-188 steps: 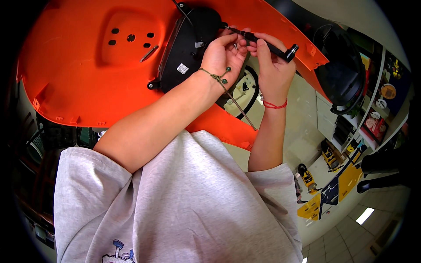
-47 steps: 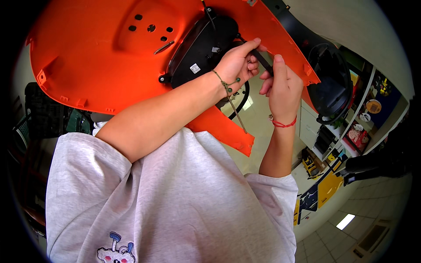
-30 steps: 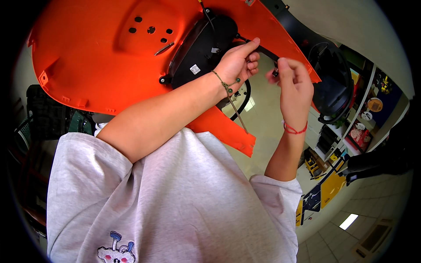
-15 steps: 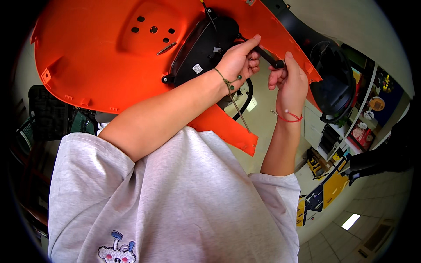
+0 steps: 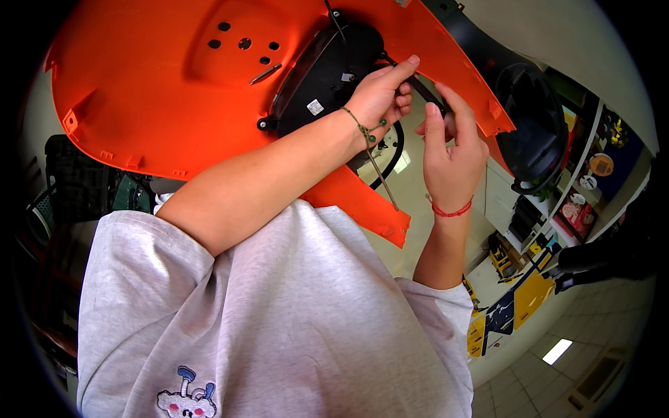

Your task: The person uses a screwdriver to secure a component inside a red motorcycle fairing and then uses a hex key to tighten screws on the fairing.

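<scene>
A large orange molded panel (image 5: 160, 118) lies before me with a black housing (image 5: 324, 80) set against it. My left hand (image 5: 383, 94), with a green beaded bracelet, is closed around a slim black bar-like tool (image 5: 424, 90). One end of the tool reaches toward a small dark screw mount (image 5: 384, 55) at the housing's edge. My right hand (image 5: 454, 150), wearing a red cord, has its thumb and forefinger at the tool's other end, which they partly hide. A small pointed metal piece (image 5: 265, 74) rests on the panel near its dark holes.
A black open tool case (image 5: 77, 177) stands at the left. Black curved parts (image 5: 533, 132) lie beyond the panel's right edge. Shelves with small goods (image 5: 592, 174) and a yellow-and-navy board (image 5: 526, 299) are at the right. A narrow orange arm (image 5: 373, 212) of the panel extends toward me.
My right hand has turned and shifted slightly left, its fingers now covering the tool's rounded end, which showed before. The left hand has stayed almost in place on the tool.
</scene>
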The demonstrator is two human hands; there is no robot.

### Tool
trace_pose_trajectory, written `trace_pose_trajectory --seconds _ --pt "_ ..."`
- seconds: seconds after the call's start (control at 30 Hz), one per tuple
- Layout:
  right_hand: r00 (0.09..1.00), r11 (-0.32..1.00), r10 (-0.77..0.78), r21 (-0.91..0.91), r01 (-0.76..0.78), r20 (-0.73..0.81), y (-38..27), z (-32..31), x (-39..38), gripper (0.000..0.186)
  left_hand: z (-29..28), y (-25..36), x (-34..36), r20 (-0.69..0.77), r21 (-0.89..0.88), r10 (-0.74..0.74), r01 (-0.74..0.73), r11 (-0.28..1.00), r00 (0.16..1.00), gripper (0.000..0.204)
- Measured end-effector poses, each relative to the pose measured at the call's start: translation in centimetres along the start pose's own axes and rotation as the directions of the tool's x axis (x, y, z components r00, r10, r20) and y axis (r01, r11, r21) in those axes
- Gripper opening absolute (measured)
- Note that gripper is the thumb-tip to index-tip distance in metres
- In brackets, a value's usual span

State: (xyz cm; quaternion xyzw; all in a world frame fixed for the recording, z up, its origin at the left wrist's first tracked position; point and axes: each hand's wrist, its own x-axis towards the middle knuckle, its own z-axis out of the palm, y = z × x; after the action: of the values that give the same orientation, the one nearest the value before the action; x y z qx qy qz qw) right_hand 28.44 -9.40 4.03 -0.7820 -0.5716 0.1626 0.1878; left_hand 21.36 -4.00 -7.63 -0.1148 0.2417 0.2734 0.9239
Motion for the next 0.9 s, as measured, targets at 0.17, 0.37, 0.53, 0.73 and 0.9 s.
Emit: trace_pose_trajectory --seconds 0.17,0.37,0.53,0.73,0.9 --pt "0.897 0.536 0.313 0.722 -0.438 0.312 0.2 0.2 0.5 0.033 -0.5 -0.1 0.0 0.070 -0.049 -0.032 0.036 0.998 0.997 0.026" --pt "0.930 0.584 0.318 0.735 -0.344 0.183 -0.4 0.6 -0.3 0.034 -0.4 -0.1 -0.2 0.000 0.005 -0.001 0.001 1.000 1.000 0.027" --pt "0.967 0.953 -0.248 -0.190 0.234 -0.050 0.3 -0.6 0.2 0.022 -0.6 -0.2 0.1 -0.004 0.000 0.001 -0.001 1.000 1.000 0.028" --pt "0.989 0.986 0.145 0.085 -0.143 -0.015 0.0 0.3 0.9 0.022 -0.3 0.1 0.0 -0.036 -0.001 -0.013 0.013 1.000 0.999 0.029" --pt "0.834 0.248 0.373 0.823 -0.511 0.405 1.3 0.3 0.8 0.037 -0.3 0.1 -0.1 -0.014 -0.020 -0.005 0.005 1.000 1.000 0.030"
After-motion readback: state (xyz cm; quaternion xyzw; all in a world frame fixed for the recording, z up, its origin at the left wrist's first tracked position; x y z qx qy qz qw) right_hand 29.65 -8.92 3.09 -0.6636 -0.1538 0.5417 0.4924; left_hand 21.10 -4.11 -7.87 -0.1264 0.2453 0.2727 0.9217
